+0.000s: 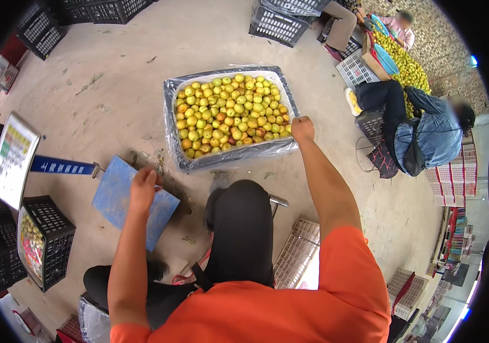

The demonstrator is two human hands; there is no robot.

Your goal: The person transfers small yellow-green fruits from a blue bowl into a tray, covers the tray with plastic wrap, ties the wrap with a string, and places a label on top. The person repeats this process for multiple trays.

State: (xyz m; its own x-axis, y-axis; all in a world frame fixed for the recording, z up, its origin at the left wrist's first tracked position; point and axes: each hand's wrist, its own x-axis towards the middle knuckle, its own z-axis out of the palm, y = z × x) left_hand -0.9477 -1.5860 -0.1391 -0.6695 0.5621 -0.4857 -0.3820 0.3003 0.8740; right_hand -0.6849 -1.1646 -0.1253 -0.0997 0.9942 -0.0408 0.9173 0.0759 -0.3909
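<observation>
A black plastic crate (170, 115), lined with white material and wrapped in clear plastic film, sits on the floor before me. It is filled with small round yellow-green fruit (231, 113), some tinged orange or red. My right hand (303, 129) grips the crate's right rim with the arm stretched out. Over the blue platform (115, 195) of a platform scale, my left hand (142, 188) has its fingers curled closed; nothing shows clearly in them. The scale's blue post (62, 166) leads to a tilted white display panel (15, 160) on the left.
At left stands another black crate (58, 244) of fruit. A pale plastic crate (296, 253) is near my right leg. Stacked black crates (276, 25) stand beyond. People, including one in a blue top (435, 133), sit around a fruit pile (405, 64) with blue basins (386, 60).
</observation>
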